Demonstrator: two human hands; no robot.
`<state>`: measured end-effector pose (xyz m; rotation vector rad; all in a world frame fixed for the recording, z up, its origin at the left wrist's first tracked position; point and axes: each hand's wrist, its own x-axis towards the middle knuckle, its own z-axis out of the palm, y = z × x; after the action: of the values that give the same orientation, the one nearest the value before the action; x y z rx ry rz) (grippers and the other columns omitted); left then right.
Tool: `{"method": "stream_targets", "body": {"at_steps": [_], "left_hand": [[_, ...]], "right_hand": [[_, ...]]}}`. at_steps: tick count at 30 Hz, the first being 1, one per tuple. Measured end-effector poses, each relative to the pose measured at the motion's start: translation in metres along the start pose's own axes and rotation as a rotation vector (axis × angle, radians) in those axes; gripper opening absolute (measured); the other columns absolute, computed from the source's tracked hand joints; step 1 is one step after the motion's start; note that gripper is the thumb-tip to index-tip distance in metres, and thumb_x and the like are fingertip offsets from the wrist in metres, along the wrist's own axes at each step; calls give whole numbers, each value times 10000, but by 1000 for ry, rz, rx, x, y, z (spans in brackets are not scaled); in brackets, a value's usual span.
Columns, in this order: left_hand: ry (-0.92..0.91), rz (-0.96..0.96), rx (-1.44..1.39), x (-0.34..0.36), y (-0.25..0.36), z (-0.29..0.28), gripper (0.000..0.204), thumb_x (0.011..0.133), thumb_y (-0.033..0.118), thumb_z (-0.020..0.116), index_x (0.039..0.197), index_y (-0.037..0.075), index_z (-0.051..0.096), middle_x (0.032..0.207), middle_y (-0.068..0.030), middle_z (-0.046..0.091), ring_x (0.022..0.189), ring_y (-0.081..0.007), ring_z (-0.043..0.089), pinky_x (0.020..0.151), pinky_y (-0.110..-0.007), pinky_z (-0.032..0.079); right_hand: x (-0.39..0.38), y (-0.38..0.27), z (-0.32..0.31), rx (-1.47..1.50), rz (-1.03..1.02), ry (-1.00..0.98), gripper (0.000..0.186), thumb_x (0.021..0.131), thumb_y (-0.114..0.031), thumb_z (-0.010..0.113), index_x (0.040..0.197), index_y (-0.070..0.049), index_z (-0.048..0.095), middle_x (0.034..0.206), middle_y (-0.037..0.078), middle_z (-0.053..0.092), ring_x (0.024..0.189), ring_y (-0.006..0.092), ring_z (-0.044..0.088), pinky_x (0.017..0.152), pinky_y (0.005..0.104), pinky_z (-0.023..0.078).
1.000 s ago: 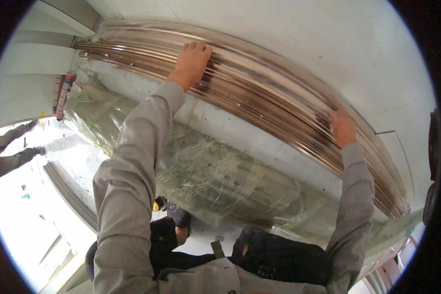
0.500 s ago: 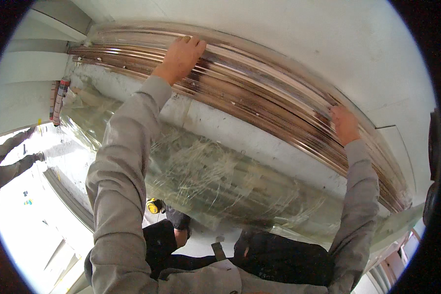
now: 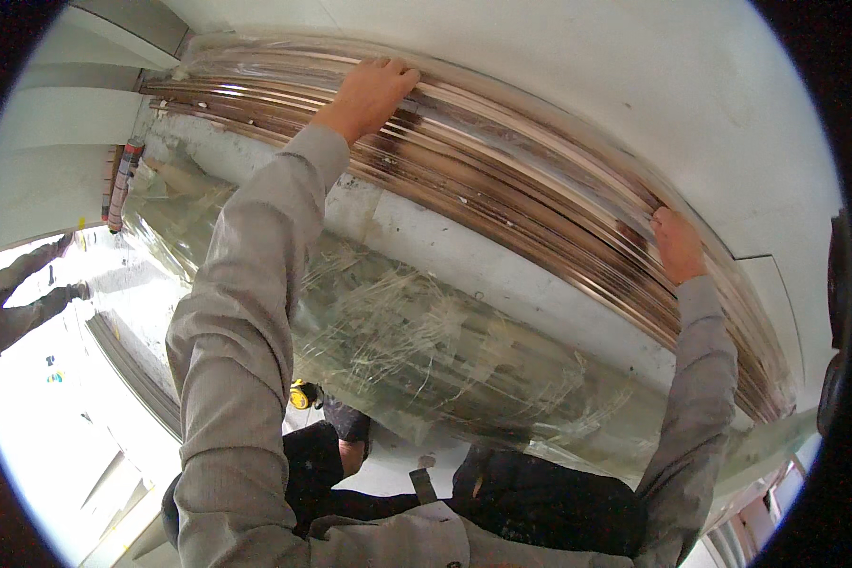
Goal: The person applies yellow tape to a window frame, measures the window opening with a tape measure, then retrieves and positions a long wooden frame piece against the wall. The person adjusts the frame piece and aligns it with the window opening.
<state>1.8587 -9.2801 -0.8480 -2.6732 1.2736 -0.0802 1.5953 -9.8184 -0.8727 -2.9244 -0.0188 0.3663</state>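
Observation:
A bundle of long, shiny bronze-coloured trim strips (image 3: pixel 502 204) lies along the base of the white wall, bending across the fisheye picture. Clear plastic wrapping (image 3: pixel 256 62) covers the strips nearest the wall. My left hand (image 3: pixel 374 93) reaches over the bundle's left half, its fingers curled down over the strips on the wall side. Farther right, my right hand (image 3: pixel 679 246) is closed on the same wall-side strips, with its fingertips partly hidden. Between me and the bundle lies a thick, greenish roll wrapped in wrinkled clear film (image 3: pixel 445 350).
Narrow rolls (image 3: pixel 125 185) stand upright at the far left beside white panels (image 3: pixel 66 114). Another person's legs (image 3: pixel 28 293) show at the left edge. A round yellow-and-black thing (image 3: pixel 301 395) is on the floor near my knee. The white wall (image 3: pixel 634 95) rises behind the strips.
Both hands have shifted slightly right and stay on the strips; the left is also a little closer to the wall. The whole view has moved slightly.

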Motion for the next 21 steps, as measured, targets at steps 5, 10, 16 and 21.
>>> {"method": "stream_targets", "body": {"at_steps": [5,10,16,21], "left_hand": [[-122,48,-90,18,-13,-20,229,1007,198,622,1196,86,687,1176,-151,684,1128,-408,680,926,-538,570],[-133,-19,-239,31,-27,-26,161,974,218,682,1089,134,757,1067,-157,725,1069,-406,696,889,-528,565],[86,41,-253,33,-35,-11,179,974,231,645,1073,127,752,1059,-149,724,1041,-398,699,876,-534,570],[280,-62,-224,5,25,-31,159,956,188,619,1032,87,715,1045,-167,710,1032,-415,689,916,-527,564]], "right_hand": [[-10,19,4,130,-87,83,236,1071,-261,576,1131,-49,660,1098,192,704,1053,420,654,910,510,515],[-1,37,-10,412,69,-125,371,1064,-367,619,1216,-36,692,1170,168,709,1146,323,656,1008,438,499],[5,56,-8,438,179,-118,460,1046,-424,634,1248,-16,699,1217,177,700,1163,294,643,1044,409,476],[2,54,-1,365,158,-41,416,1065,-351,613,1306,-21,693,1267,216,694,1179,351,643,1051,444,484]]}}
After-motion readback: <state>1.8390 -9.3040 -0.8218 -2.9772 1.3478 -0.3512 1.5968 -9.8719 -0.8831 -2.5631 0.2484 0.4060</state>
